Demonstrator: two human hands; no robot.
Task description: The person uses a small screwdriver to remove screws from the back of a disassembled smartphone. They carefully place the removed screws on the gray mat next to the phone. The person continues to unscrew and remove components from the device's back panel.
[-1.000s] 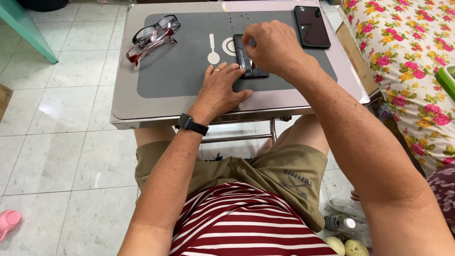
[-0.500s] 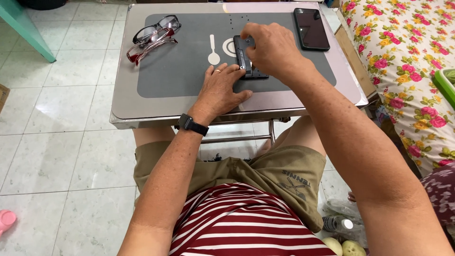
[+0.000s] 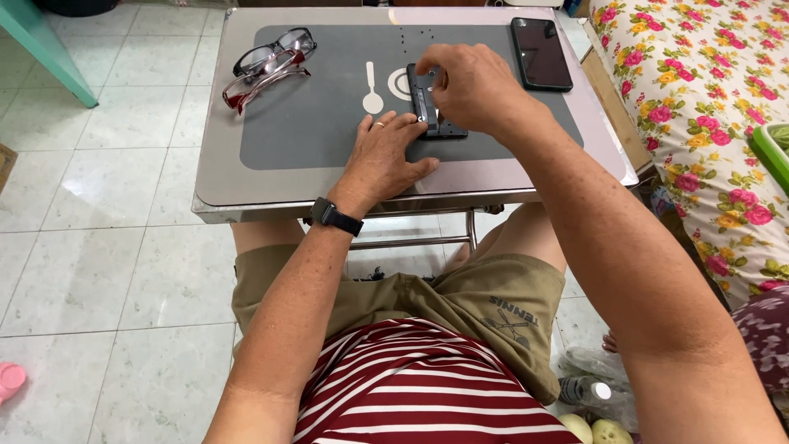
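Tiled floor under small folding table [image 3: 246, 185] with grey mat | left hand [image 3: 385, 156] lay flat, fingers spread, pressing dark opened device [image 3: 434, 115] at mat's middle | right hand [image 3: 468, 86] curled over device's top, fingertips pinched on it | two pairs of glasses [image 3: 267, 64] far left | black phone [image 3: 541, 53] far right

From my remote seat, my right hand [image 3: 470, 86] covers most of the small dark device [image 3: 429, 107] on the table [image 3: 215, 177], so I cannot tell what its far end looks like or whether my fingertips pinch anything. My left hand [image 3: 385, 156] hides the device's near left edge. The green furniture [image 3: 37, 41] at top left, the pink thing [image 3: 10, 382] at the left edge and the green tray [image 3: 772, 148] at right are cut off.
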